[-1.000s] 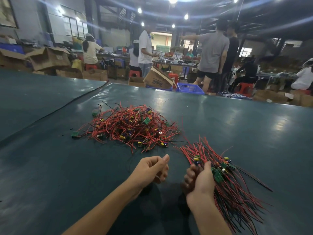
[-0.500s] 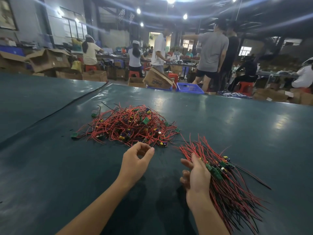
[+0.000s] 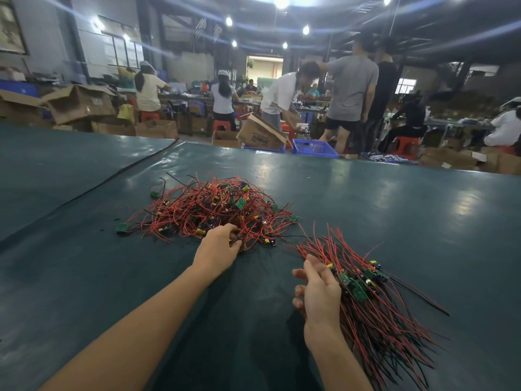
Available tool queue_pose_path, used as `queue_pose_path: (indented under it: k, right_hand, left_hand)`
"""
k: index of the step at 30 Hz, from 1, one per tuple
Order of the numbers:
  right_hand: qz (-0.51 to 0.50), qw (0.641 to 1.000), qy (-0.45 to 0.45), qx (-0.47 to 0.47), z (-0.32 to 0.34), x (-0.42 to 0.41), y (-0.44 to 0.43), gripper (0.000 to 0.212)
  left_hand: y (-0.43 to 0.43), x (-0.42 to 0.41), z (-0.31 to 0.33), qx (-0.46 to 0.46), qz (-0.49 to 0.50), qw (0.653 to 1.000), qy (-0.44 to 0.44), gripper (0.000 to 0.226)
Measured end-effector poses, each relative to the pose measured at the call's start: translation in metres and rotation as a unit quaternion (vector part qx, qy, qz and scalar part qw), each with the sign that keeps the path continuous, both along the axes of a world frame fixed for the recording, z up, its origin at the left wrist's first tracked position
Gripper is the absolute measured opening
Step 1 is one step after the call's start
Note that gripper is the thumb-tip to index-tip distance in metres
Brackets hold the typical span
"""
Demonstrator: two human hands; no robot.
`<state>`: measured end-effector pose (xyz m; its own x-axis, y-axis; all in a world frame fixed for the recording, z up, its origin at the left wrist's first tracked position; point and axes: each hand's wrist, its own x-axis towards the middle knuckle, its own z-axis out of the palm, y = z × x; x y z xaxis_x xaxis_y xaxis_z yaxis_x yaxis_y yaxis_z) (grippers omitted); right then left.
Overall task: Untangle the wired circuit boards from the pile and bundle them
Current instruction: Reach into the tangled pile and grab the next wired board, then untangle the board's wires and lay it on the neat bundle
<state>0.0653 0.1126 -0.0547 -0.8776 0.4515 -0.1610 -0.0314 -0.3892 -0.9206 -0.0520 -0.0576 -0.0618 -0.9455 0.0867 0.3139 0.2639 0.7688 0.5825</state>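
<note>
A tangled pile of red-wired circuit boards (image 3: 208, 207) lies in the middle of the dark green table (image 3: 408, 210). My left hand (image 3: 218, 248) reaches into the pile's near edge, its fingers curled round some red wires there. To the right lies a sorted bundle of wired boards (image 3: 375, 306), wires fanned out towards and away from me, green boards in its middle. My right hand (image 3: 318, 290) sits against the bundle's left side with fingers loosely spread and holds nothing.
A loose green board (image 3: 121, 227) lies left of the pile. A dark seam (image 3: 112, 177) crosses the table cover at the left. Beyond the far edge stand a blue crate (image 3: 314, 148), cardboard boxes (image 3: 260, 135) and several people at work.
My left hand has moved forward from in front of me into the near edge of the pile and curled onto wires. My right hand has let go of the bundle and opened beside it.
</note>
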Motion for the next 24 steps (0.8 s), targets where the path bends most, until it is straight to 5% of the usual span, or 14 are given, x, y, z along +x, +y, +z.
queue_pose_path:
  k: [6, 10, 15, 24]
  right_hand:
    - [0.004, 1.000, 0.000, 0.019, 0.000, 0.002, 0.000, 0.013]
    - [0.007, 1.000, 0.004, 0.022, 0.000, 0.001, 0.000, 0.012]
    - [0.022, 0.999, 0.007, 0.033, 0.000, 0.001, -0.005, 0.009]
    - [0.096, 0.981, 0.053, 0.160, 0.002, 0.013, -0.026, 0.037]
  left_hand:
    - [0.003, 0.000, 0.002, -0.029, 0.027, 0.999, 0.030, 0.025]
    - [0.001, 0.012, 0.004, 0.130, 0.062, 0.983, 0.111, 0.018]
    - [0.005, 0.043, 0.009, 0.300, 0.005, 0.949, 0.096, 0.013]
    - [0.019, 0.097, 0.002, 0.316, -0.148, 0.937, 0.026, 0.015]
